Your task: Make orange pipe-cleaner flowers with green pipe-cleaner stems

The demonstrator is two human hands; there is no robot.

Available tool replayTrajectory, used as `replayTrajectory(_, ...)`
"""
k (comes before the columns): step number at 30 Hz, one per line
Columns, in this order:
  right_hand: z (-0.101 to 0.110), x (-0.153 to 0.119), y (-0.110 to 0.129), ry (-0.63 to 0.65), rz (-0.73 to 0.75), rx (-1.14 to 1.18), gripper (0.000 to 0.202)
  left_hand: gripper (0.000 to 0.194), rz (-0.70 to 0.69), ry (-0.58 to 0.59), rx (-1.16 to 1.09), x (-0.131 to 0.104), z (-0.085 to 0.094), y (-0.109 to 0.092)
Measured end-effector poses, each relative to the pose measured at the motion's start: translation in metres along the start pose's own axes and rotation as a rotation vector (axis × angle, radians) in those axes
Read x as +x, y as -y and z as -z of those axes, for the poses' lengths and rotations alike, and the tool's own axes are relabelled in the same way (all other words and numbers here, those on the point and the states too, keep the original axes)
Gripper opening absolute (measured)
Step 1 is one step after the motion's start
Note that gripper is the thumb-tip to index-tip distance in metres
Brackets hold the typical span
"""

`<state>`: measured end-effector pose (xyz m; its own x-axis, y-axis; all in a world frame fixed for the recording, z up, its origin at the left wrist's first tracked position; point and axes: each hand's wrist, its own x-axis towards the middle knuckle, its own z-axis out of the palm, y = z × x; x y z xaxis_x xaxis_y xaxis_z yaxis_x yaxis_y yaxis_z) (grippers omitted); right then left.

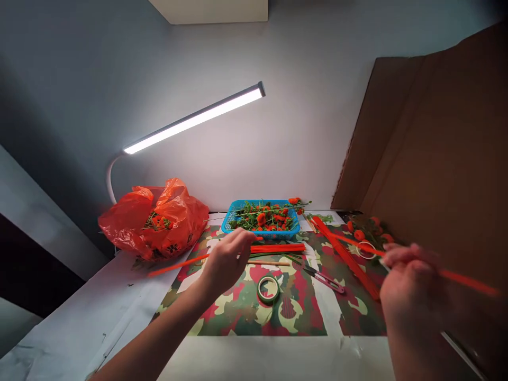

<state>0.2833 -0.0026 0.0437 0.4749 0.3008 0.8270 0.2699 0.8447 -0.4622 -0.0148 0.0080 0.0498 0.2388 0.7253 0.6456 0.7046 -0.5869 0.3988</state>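
My left hand [230, 259] is closed around an orange pipe cleaner [178, 265], whose long end points left and whose short tip shows past the fingers. Just beyond it lies a stack of orange pipe cleaners [281, 247], with green stems and a thin wooden stick [273, 263] close by. My right hand [408, 270], blurred by motion, pinches another orange pipe cleaner [468, 280] that sticks out on both sides. Left of that hand rests a larger bundle of orange pipe cleaners [353, 264]. A roll of green tape [269, 301] and pink-handled thread snips [329, 281] lie between the hands.
A blue plastic basket [260, 234] of orange flowers with green stems stands against the wall. At left sits a red plastic bag [190, 211] under a lit lamp [194, 120]. More orange flowers [359, 235] lie beside the cardboard [428, 143] at right. A camouflage-patterned sheet [242, 317] covers the tabletop.
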Motion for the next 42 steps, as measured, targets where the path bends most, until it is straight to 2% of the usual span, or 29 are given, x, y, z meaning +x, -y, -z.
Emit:
replayTrajectory(1, 0.002, 0.0, 0.01, 0.111, 0.081, -0.06, 0.018, 0.019, 0.001, 0.045, 0.005, -0.004, -0.006, 0.004)
replayTrajectory(2, 0.001, -0.002, 0.018, 0.274, 0.161, -0.086, 0.012, 0.019, 0.023, 0.087, 0.001, -0.008, -0.013, 0.008)
replayTrajectory(3, -0.003, -0.005, 0.026, 0.477, 0.22, -0.079, 0.016, 0.019, 0.05, 0.121, -0.007, -0.013, -0.02, 0.01)
replayTrajectory(4, -0.01, -0.01, 0.03, 0.621, 0.264, -0.073, 0.027, 0.017, 0.077, 0.157, -0.02, -0.017, -0.027, 0.012)
replayTrajectory(5, -0.018, -0.016, 0.032, 0.806, 0.247, -0.067, 0.036, 0.015, 0.099, 0.173, -0.05, -0.021, -0.034, 0.013)
replayTrajectory(7, -0.037, -0.032, 0.024, 1.002, 0.13, -0.043, 0.035, 0.018, 0.169, 0.182, -0.128, -0.028, -0.045, 0.013)
replayTrajectory(10, -0.056, -0.065, -0.003, 1.12, -0.192, -0.079, 0.032, 0.024, 0.332, 0.183, -0.3, -0.037, -0.057, 0.013)
replayTrajectory(12, -0.059, -0.085, -0.019, 1.103, -0.341, -0.132, 0.028, 0.024, 0.435, 0.185, -0.457, -0.043, -0.063, 0.013)
replayTrajectory(15, -0.057, -0.104, -0.028, 1.134, -0.417, -0.154, 0.024, 0.026, 0.563, 0.161, -0.672, -0.05, -0.069, 0.014)
replayTrajectory(21, -0.056, -0.108, -0.023, 1.12, -0.475, -0.148, 0.025, 0.032, 0.668, 0.158, -0.858, -0.052, -0.072, 0.01)
replayTrajectory(28, -0.056, -0.111, -0.024, 1.103, -0.519, -0.106, 0.024, 0.034, 0.666, 0.199, -0.85, -0.055, -0.075, 0.01)
replayTrajectory(36, -0.055, -0.108, -0.025, 1.152, -0.559, -0.091, 0.025, 0.033, 0.653, 0.208, -0.852, -0.057, -0.076, 0.011)
replayTrajectory(39, -0.055, -0.107, -0.026, 1.142, -0.662, -0.005, 0.025, 0.031, 0.617, 0.211, -0.829, -0.057, -0.075, 0.01)
replayTrajectory(42, -0.055, -0.106, -0.028, 1.111, -0.885, 0.147, 0.034, 0.026, 0.495, 0.203, -0.738, -0.058, -0.071, 0.008)
